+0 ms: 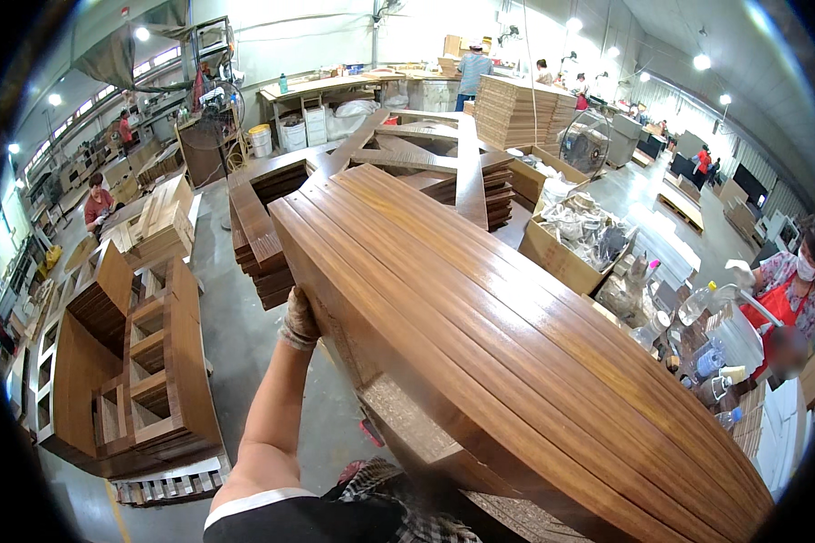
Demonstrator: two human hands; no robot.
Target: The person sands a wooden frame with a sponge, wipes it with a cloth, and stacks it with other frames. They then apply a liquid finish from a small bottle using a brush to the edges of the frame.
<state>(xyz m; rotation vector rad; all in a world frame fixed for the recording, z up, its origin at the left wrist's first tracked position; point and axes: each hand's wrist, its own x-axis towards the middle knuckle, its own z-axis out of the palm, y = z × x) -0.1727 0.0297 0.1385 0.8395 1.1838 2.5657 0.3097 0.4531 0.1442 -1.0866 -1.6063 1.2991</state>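
Note:
A large brown wooden cabinet piece point(480, 271) with a grooved, glossy top face slants across the middle, from the far left down to the lower right. My left hand point(299, 320), in a pale work glove, grips its left side edge near the far end; the fingers are partly hidden behind the wood. Beneath the grooved face, an opening shows a rough, pale inner board point(407, 416). My right hand does not show; the piece covers that side of the view.
Stacked brown frames point(466, 172) lie just beyond the piece. Finished cabinet frames point(154, 362) stand on a pallet at left. At right are a carton of plastic scraps point(575, 226), several bottles point(697, 303) and a co-worker in a red apron point(779, 308).

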